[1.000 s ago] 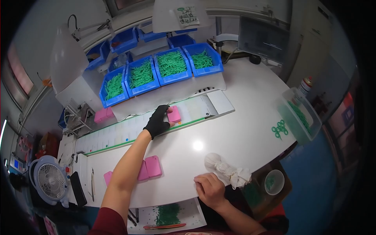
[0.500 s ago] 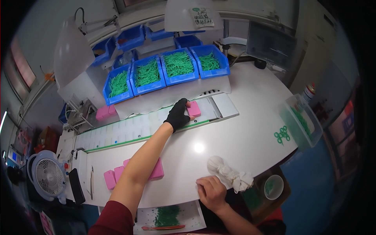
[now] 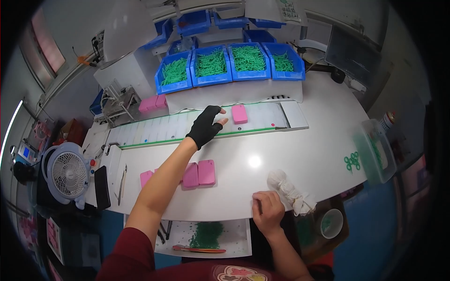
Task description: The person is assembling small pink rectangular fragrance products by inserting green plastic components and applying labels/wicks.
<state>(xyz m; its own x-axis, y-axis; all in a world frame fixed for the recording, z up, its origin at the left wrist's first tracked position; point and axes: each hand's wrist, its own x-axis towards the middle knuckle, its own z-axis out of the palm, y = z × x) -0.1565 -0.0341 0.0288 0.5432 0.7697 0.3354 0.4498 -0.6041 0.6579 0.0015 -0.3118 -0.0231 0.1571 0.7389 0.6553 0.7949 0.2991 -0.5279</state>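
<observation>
My left hand (image 3: 206, 126), in a black fingerless glove, is over the long flat track (image 3: 164, 127) with green edges. Its thumb and fingertips are apart, and nothing is between them. Just right of the fingertips a pink rectangular block (image 3: 239, 114) lies on the track, not touching the hand. On the table, several more pink blocks (image 3: 206, 172) lie in a row, partly hidden by my left forearm. My right hand (image 3: 268, 211) rests at the table's front edge with fingers curled; what they hold, if anything, is hidden. Beside it lies a knotted white cloth (image 3: 293, 193).
Blue bins (image 3: 176, 86) of green strands stand behind the track. To the left are a fan (image 3: 69, 171) and tweezers (image 3: 122, 185). Green rings (image 3: 352, 161) and a clear tub (image 3: 388, 164) sit at the right. Below, an open drawer (image 3: 180, 229) holds green bits.
My left hand has let go of the pink block and drawn back to its left. The block stays on the track. My right hand remains by the cloth; the whole view has shifted.
</observation>
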